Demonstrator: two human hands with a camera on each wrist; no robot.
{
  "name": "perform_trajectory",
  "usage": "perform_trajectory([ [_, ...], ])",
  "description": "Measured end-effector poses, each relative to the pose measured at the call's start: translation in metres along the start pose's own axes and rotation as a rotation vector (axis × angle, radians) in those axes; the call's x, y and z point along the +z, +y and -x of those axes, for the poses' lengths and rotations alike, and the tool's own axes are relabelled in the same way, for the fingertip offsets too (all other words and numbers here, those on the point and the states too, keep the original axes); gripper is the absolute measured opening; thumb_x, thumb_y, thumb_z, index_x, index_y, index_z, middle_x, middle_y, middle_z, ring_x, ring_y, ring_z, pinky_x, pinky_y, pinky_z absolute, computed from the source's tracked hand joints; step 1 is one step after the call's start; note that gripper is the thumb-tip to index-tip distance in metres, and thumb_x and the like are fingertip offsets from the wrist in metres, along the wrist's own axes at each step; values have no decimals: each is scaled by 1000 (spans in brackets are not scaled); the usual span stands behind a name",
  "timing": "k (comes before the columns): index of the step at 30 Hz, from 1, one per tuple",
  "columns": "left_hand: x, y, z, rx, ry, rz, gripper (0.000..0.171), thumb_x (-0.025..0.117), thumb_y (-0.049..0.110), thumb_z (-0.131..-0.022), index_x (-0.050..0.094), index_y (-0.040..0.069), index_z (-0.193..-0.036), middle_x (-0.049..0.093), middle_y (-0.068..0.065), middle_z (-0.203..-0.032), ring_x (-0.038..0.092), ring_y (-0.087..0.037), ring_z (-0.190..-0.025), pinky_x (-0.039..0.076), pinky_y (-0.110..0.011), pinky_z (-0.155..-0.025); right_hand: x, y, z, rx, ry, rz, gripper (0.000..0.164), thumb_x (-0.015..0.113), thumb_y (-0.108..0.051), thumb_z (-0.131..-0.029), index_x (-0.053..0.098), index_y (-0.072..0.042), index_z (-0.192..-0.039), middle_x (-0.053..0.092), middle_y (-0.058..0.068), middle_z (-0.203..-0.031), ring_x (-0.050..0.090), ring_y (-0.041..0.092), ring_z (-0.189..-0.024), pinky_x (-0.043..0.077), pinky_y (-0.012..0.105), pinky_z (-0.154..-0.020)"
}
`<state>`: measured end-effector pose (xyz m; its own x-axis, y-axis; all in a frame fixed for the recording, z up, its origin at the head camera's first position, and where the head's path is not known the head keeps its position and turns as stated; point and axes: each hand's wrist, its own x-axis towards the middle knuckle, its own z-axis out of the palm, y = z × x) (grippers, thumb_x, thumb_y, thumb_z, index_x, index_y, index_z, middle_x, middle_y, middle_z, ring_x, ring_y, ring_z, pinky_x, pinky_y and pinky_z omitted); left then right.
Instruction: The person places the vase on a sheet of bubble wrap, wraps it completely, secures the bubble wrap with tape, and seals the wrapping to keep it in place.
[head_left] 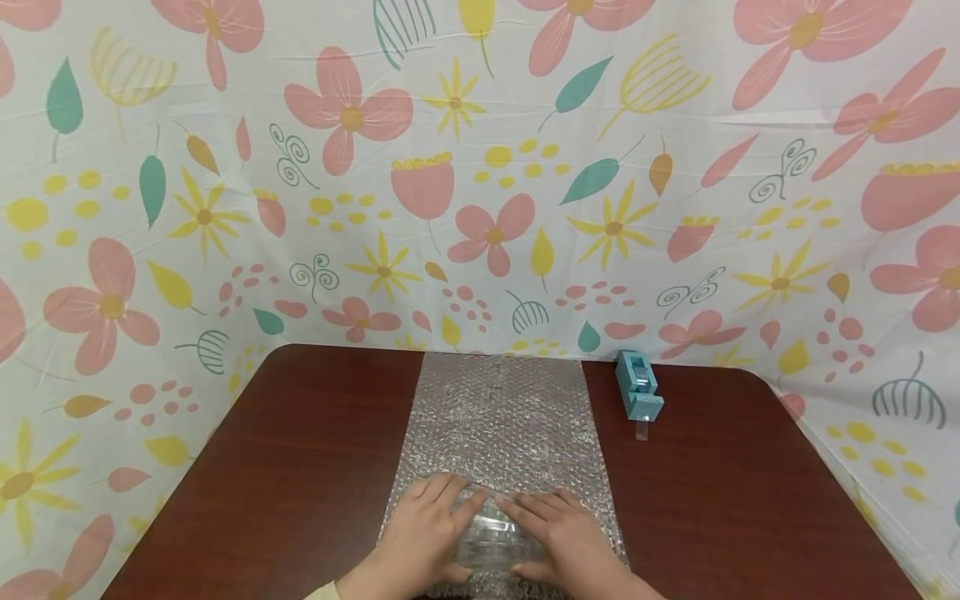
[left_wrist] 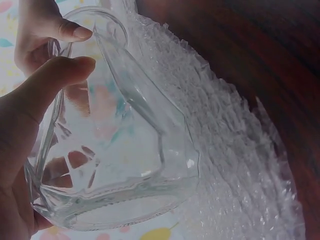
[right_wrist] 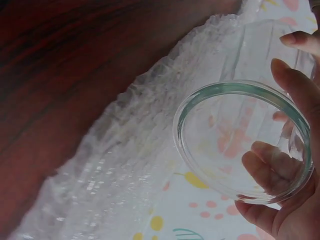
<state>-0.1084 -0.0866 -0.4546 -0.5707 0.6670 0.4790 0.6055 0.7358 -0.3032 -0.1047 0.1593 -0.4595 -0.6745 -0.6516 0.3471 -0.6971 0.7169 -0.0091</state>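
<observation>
Printed cloth: white, bearing pink flowers, yellow blossoms, teal leaves, brown leaves and line-drawn swirls; hung behind the bench and along its left and right sides, lightly creased.

Bench, one: dark reddish-brown top with faint grain, a slight sheen and rounded far corners.

Sheet of bubble wrap, one: clear and glossy, laid flat down the middle of the bench, running from the far edge toward the near side, under both hands.

Left hand, one: partly closed, with thumb and fingers curved round one end of the glass jar. A pale cuff showed at this wrist.

Right hand, one: partly closed, gripping the other end of the same jar, thumb on one side and fingers on the other.

Glass jar, one: clear, with flat-faceted sides and a thick, green-tinted circular end on the right hand's side. It lay sideways between the two hands, over the near part of the wrap; whether it touched the wrap could not be told.

Tape dispenser, one: light blue, stood on the far right of the bench, near the wrap but apart from it.

Strip of tape, one: clear and short, extended from the dispenser's near end.
</observation>
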Motion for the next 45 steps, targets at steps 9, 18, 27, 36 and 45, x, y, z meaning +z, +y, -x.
perform_trajectory([
  [9, -1, 2, -3, -29, -75, 10, 101, 83, 80, -49, 65, 25, -132, 69, 0, -124, 63, -16, -114, 52, -28, -91, 2, 4, -1, 32, -23, -41, 77, 84, -57, -73, 64, -23, -139, 74, -1, -127, 72, 18, -111, 58, 55, -91],
  [18, 6, 17, 13, -59, -26, -51, 100, 81, 76, -59, 56, 25, -142, 56, -7, -149, 52, -24, -138, 44, -44, -115, 2, 5, 0, 47, -21, -102, 76, 87, -52, -73, 65, -21, -139, 75, 1, -125, 72, 19, -110, 59, 55, -89],
  [27, 38, 38, 36, -10, 257, -197, 91, 27, 79, -96, 30, 17, -161, 17, -17, -172, 12, -32, -162, 3, -60, -131, 0, 8, -2, 73, -66, -180, 77, 88, -49, -73, 63, -21, -141, 74, 2, -126, 72, 22, -110, 58, 55, -88],
  [36, 50, 51, 33, -53, 323, -267, 83, -1, 66, -103, 22, 16, -164, 23, -16, -171, 17, -38, -161, 9, -65, -129, 0, 9, -6, 78, -76, -188, 78, 89, -49, -72, 64, -21, -140, 75, 1, -125, 72, 21, -108, 59, 50, -88],
  [45, 45, 47, 29, -47, 241, -303, 88, -5, 70, -99, 14, 16, -166, 17, -17, -172, 15, -40, -160, 7, -65, -129, -1, 14, -11, 83, -94, -239, 77, 91, -45, -71, 66, -16, -138, 76, 2, -122, 74, 22, -106, 60, 48, -86],
])
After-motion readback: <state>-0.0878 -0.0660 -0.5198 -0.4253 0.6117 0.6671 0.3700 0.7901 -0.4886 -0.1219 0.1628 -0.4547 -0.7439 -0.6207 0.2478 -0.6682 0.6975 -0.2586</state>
